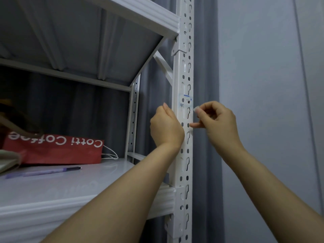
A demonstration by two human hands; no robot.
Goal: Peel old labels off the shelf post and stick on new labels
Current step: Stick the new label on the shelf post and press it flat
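A white perforated shelf post (184,71) runs top to bottom in the middle of the view. A pale label with blue marks (185,101) is stuck on it at about mid-height. My left hand (165,126) is curled against the post's left edge, just below the label, fingers closed and hidden behind the post. My right hand (216,120) is at the post's right edge, thumb and forefinger pinched on a small pale scrap (194,109) beside the label's lower right corner. Whether that scrap is part of the label is unclear.
A white metal shelf (52,192) carries a purple pen (43,171) and a red paper coffee bag (54,149) lying flat. Another shelf (122,13) overhangs above. Grey curtain (206,85) hangs behind the post, with a pale wall (263,85) to the right.
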